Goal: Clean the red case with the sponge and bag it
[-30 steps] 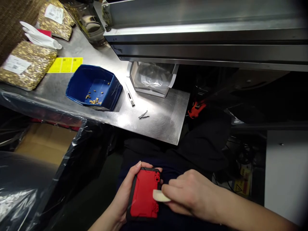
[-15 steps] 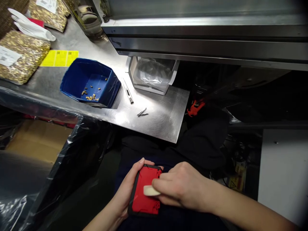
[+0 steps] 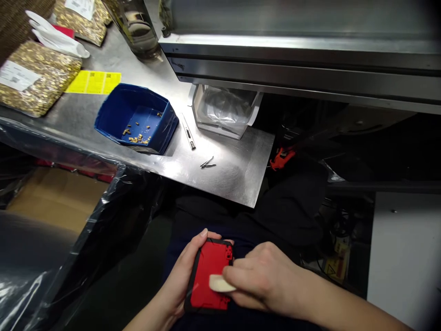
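My left hand (image 3: 186, 269) is closed around the left edge of a flat red plastic part with a black rim (image 3: 206, 271), with the fingers wrapping its far end. The part lies tilted above my lap, red face up. My right hand (image 3: 263, 276) is closed on a cream-coloured flat piece with a rounded end (image 3: 220, 283), which sticks out past the fingers over the red face. Whether it presses on the face I cannot tell. My right fingers cover part of the red part's right edge.
A metal table (image 3: 237, 177) ahead bears a blue bin (image 3: 168, 126) with several small brass pieces, a white knife (image 3: 189, 132), nail clippers (image 3: 208, 163) and a grey bin (image 3: 234, 133). A plastic-lined box (image 3: 113, 197) stands at the left, and a metal machine edge (image 3: 292, 69) overhangs the table.
The cream-coloured piece and my right hand have shifted slightly toward me over the red part. My left hand keeps its hold. The whole view has turned a little, moving the table things rightward.
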Demonstrator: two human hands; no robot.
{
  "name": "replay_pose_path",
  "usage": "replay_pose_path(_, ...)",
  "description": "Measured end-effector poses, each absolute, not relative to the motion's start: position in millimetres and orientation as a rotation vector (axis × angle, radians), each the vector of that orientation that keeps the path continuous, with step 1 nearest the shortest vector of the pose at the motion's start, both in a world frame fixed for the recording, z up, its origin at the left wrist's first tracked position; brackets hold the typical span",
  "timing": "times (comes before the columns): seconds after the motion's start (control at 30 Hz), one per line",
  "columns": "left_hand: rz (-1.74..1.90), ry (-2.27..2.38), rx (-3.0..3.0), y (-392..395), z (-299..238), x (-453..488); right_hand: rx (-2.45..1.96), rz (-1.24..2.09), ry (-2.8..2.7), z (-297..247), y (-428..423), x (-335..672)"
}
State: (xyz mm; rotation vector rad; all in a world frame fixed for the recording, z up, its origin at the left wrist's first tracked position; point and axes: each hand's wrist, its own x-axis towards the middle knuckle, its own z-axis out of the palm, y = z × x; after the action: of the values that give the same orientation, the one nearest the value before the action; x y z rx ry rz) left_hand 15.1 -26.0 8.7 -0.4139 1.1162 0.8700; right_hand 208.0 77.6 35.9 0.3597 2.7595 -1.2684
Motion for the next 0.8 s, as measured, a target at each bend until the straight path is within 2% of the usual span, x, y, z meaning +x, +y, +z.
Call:
replay_pose_path(0.5, 0.880, 1.187, -0.346, -36.5, 5.8, 19.1, 0.532, -1.556, 2.442, 41.1, 81.9, 209.9)
replay_pose_path(0.8, 0.926, 1.134, -0.216, -33.5, 10.6, 20.0, 0.602, -1.573, 2.429, 49.1, 74.3, 211.6)
